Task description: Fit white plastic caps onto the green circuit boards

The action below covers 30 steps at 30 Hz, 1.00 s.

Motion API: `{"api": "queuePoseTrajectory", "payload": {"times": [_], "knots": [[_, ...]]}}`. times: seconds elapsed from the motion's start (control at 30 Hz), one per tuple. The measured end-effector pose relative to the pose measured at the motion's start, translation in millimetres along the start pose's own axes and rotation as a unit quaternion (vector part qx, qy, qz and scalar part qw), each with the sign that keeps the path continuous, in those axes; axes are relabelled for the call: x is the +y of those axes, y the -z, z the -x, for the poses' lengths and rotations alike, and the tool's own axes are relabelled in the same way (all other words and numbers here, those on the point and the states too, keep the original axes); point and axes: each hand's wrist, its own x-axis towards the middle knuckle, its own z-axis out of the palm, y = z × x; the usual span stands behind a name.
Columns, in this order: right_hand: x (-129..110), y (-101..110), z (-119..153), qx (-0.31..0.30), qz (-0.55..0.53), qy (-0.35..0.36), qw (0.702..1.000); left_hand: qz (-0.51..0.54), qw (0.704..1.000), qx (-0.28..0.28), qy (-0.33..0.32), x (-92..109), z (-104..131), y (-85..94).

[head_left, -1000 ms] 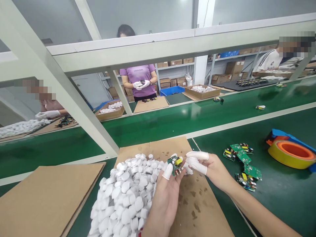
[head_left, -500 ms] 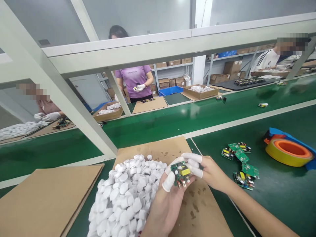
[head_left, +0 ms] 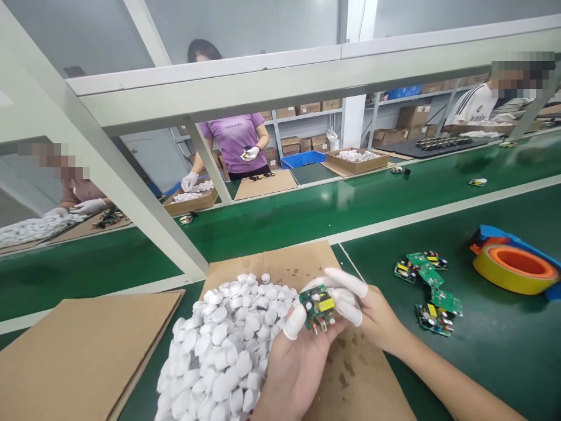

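My left hand holds a small green circuit board with a yellow transformer and metal prongs pointing down. White finger cots cover fingertips on both hands. From the right, my right hand brings its covered fingers together at the board's right edge, with the index finger stretched out above; part of their contact is hidden behind the board. Beside my left hand lies a large heap of white rounded pieces. Both hands are above a brown cardboard sheet.
Several circuit boards lie to the right, near a yellow-orange tape roll on a blue dispenser. Folded cardboard lies left. Beyond a metal frame, a green conveyor carries boards; co-workers sit or stand across it.
My right-hand fingers have shifted slightly right and spread a little at the board's edge. The held board has moved slightly left. A co-worker's gloved hand now reaches into a box of white pieces.
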Motion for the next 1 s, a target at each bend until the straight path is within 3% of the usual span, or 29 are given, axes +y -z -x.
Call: {"api": "queuePoseTrajectory", "payload": {"times": [0.17, 0.3, 0.4, 0.63, 0.8, 1.0], "knots": [[-5.9, 6.1, -2.6, 0.120, 0.045, -0.020, 0.992, -0.053, 0.994, 0.091, 0.029, -1.9, -2.6, -0.4], [-2.8, 14.7, -11.7, 0.184, -0.084, -0.166, 0.965, -0.094, 0.977, 0.188, 0.026, -4.8, -6.6, 1.3], [1.1, 16.8, -15.9, 0.181, -0.237, -0.235, 0.925, -0.092, 0.973, 0.209, 0.026, -7.5, -8.5, 2.9], [-9.4, 14.4, -16.5, 0.142, -0.418, -0.256, 0.860, -0.096, 0.968, 0.229, 0.043, -9.8, -8.8, 4.1], [-12.6, 13.7, -15.3, 0.139, -0.385, -0.237, 0.881, -0.092, 0.969, 0.221, 0.060, -10.8, -8.5, 6.8], [-16.1, 12.7, -8.4, 0.078, -0.337, -0.166, 0.924, -0.073, 0.984, 0.153, 0.051, -10.7, -6.0, 4.5]]}}
